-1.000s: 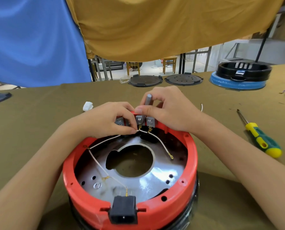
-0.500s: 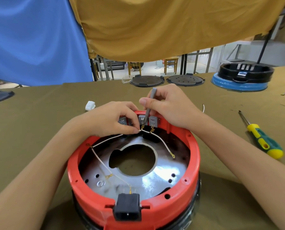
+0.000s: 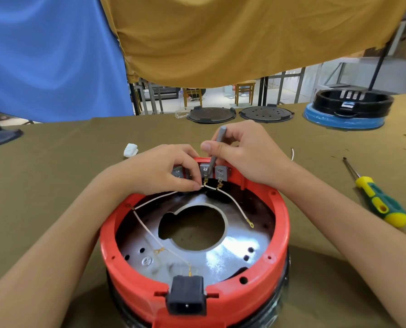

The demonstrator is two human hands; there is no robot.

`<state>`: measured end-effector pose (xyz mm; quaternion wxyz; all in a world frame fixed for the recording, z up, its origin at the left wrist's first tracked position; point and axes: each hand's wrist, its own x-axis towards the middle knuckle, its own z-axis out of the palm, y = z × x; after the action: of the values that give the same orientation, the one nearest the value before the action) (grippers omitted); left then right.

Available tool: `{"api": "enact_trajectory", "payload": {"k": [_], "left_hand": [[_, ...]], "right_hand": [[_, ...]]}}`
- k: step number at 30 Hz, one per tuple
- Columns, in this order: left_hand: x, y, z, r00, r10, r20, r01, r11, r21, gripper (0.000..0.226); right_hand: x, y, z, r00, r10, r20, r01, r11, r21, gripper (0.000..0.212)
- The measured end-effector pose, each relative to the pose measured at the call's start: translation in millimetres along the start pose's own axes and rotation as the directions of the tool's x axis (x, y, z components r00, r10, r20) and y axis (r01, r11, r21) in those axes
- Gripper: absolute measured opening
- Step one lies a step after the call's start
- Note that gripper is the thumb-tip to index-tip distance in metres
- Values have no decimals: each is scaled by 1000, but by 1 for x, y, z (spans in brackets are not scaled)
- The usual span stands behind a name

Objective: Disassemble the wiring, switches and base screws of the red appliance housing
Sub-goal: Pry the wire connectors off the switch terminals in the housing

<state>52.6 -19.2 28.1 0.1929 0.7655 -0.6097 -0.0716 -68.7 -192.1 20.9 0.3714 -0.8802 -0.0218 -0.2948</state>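
The red housing sits on the desk under my wrists, where my left hand pinches a white wire and my right hand grips a grey tool over the grey switches between my hands.

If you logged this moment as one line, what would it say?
step: unplugging wire at switches | left hand: pinches white wire | right hand: holds grey tool on terminal | housing: upside down | screwdriver: on table
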Motion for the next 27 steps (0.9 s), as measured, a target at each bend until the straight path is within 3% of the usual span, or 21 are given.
{"api": "enact_trajectory", "payload": {"k": [7,15,21,27], "left_hand": [[0,-1,1,1000,-3,2,3,1000,-2,5],[0,-1,1,1000,-5,-4,5,1000,-1,4],[0,-1,0,1000,-6,9,6,1000,0,4],[-1,0,-1,1000,-8,15,8,1000,1,6]], "right_hand": [[1,-1,1,998,66,1,-66,997,44,28],[-2,-3,-4,999,-33,43,34,999,-18,21],[1,3,-1,996,87,25,-89,992,92,29],[1,3,0,993,114,20,-116,988,98,29]]}}
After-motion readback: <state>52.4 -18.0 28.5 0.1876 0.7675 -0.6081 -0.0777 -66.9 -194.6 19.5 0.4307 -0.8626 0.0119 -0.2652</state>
